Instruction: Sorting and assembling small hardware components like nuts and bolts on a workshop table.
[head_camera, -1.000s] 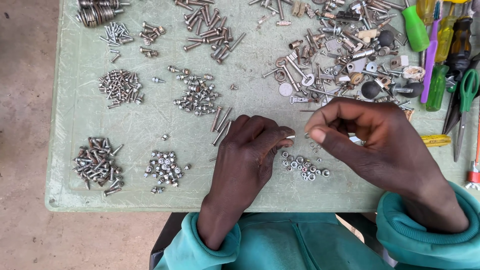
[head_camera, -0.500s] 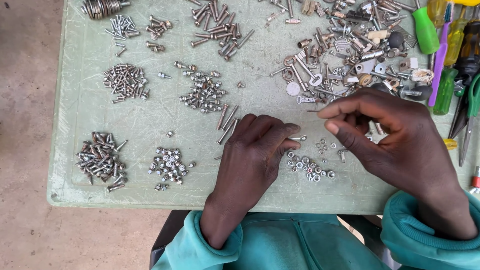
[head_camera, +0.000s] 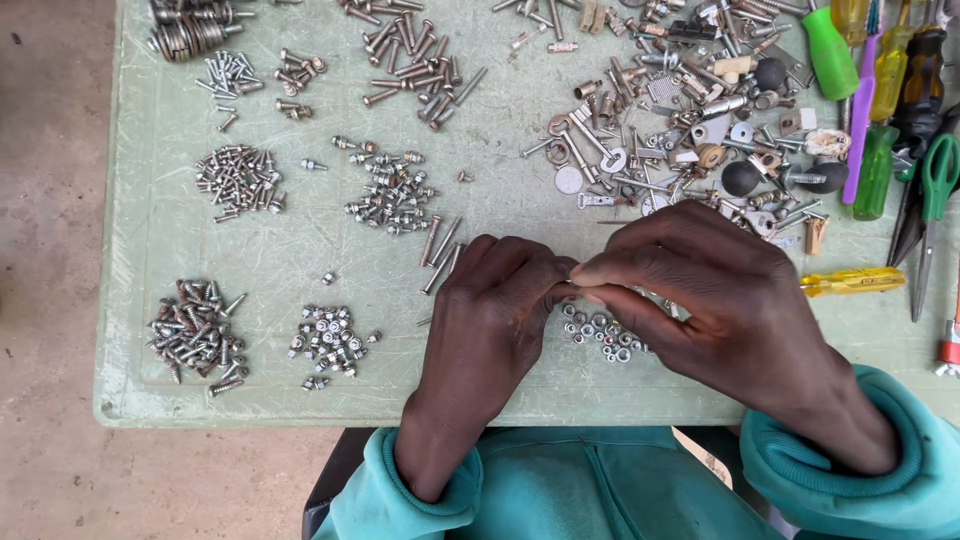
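Observation:
My left hand pinches a small silver bolt between thumb and forefinger, just above the pale green table. My right hand has its fingertips closed on the free end of the same bolt, so the two hands touch there. The fingers hide most of the bolt, and I cannot tell whether the right fingertips hold anything else. A small pile of nuts and washers lies directly below the hands.
Sorted heaps of screws, small bolts and longer bolts cover the left half. A mixed heap of keys and hardware lies behind the hands. Screwdrivers and green scissors lie at the right edge.
My right hand was lifted away from the bolt half a second ago. It has moved down and left and now meets my left hand at the bolt. The left hand has stayed nearly still.

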